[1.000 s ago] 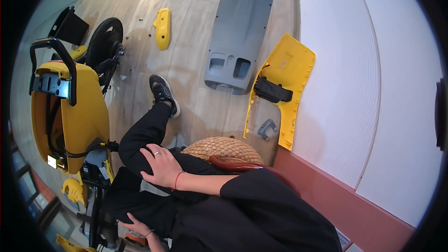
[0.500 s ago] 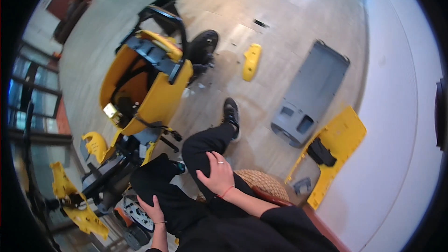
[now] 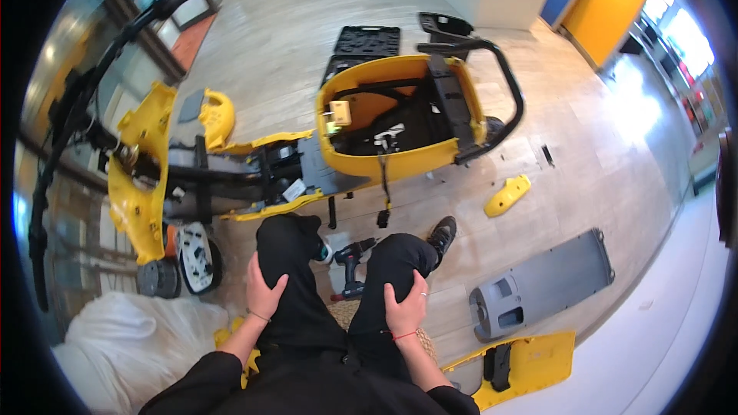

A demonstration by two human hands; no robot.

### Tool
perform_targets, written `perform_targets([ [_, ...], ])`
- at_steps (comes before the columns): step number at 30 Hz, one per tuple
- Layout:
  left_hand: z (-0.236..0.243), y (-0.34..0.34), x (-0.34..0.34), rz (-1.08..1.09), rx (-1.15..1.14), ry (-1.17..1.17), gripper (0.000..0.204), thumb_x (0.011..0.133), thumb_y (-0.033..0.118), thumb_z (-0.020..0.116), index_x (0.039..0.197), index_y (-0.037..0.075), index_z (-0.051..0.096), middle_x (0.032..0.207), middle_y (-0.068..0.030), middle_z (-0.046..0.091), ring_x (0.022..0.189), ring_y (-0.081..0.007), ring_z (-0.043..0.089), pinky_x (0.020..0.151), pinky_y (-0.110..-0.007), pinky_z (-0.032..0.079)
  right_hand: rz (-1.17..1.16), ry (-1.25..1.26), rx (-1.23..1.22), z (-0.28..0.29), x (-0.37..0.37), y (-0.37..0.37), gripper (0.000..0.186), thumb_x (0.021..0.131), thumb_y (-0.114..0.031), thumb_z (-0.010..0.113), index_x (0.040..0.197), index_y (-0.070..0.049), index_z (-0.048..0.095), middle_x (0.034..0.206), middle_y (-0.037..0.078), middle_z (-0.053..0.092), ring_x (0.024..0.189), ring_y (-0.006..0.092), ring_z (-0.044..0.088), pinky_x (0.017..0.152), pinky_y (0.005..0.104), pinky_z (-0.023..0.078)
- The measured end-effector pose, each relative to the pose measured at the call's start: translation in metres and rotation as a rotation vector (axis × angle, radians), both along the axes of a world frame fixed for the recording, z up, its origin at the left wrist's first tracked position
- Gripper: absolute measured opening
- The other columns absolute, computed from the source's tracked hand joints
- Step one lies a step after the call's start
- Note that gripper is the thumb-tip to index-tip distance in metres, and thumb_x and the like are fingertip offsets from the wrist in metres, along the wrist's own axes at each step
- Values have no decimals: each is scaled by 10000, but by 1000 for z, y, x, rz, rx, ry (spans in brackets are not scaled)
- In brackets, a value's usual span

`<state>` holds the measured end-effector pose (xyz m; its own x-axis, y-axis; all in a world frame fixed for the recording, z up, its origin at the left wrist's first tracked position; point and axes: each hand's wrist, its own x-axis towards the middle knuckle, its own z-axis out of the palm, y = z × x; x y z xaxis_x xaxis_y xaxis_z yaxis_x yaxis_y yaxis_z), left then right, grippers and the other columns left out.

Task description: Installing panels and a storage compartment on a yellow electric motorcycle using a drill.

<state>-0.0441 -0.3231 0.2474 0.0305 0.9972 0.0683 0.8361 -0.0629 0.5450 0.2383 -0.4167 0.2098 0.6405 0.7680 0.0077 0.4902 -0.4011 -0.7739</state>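
Note:
My left hand [image 3: 265, 293] rests on my left thigh, fingers apart, holding nothing. My right hand [image 3: 405, 306] lies open on my right thigh near the knee. A black cordless drill [image 3: 350, 265] lies on the floor between my legs. Beyond my knees is a partly dismantled yellow scooter, with an open body shell [image 3: 400, 150] showing dark insides, a hanging cable connector [image 3: 382, 217], and a yellow front panel [image 3: 142, 215] beside black handlebars [image 3: 58, 157] at the left. A woven seat [image 3: 344, 311] shows under me.
A grey panel [image 3: 553, 269] and large yellow cover [image 3: 542, 369] lie at right, with a small yellow piece [image 3: 507, 194] beyond. Black cases [image 3: 367, 40] are behind the scooter. A translucent plastic bag [image 3: 131, 346], white part [image 3: 196, 253] and glass doors [image 3: 138, 0] are at left.
My view has swung up and leftward, so the scooter now fills the middle and the loose panels sit lower right. Both hands remain resting on my legs.

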Motion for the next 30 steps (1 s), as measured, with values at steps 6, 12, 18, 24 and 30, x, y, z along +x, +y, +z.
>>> perform_targets([
  [6, -1, -21, -24, -101, -106, -175, 751, 798, 336, 663, 1363, -3, 303, 1354, -224, 369, 1250, -360, 369, 1033, -397, 309, 14, 80, 0, 9, 0, -1, 645, 797, -251, 658, 1284, 66, 377, 1269, 245, 436, 1197, 366, 408, 1025, 407, 309],
  [12, -6, -126, -100, 174, -462, -359, 496, 874, 394, 551, 1206, 29, 509, 1092, -197, 602, 1046, -322, 569, 890, -367, 439, 139, 106, -84, -8, 5, 5, 620, 857, -276, 618, 1323, 33, 352, 1325, 213, 404, 1236, 315, 377, 1045, 375, 273],
  [18, -31, -252, -151, 450, -812, -281, 384, 901, 359, 511, 1019, 4, 596, 988, -186, 631, 945, -307, 607, 808, -370, 467, 264, -200, -32, -12, 45, 36, 684, 844, -209, 622, 1364, 62, 271, 1418, 232, 262, 1314, 344, 273, 1078, 408, 237],
  [24, -115, -353, -143, 386, -944, -348, 371, 928, 336, 449, 1097, 22, 551, 1032, -236, 597, 962, -372, 573, 825, -396, 448, 434, -296, -195, -5, 46, 85, 663, 825, -227, 635, 1356, 22, 326, 1377, 272, 318, 1275, 380, 328, 1065, 410, 257],
  [30, -118, -331, -140, 500, -925, -472, 367, 914, 317, 466, 1141, 49, 569, 1095, -227, 594, 1033, -356, 566, 872, -372, 428, 468, -436, -288, -11, 56, 85, 649, 812, -264, 639, 1354, -34, 366, 1379, 297, 304, 1278, 409, 319, 1064, 416, 264],
])
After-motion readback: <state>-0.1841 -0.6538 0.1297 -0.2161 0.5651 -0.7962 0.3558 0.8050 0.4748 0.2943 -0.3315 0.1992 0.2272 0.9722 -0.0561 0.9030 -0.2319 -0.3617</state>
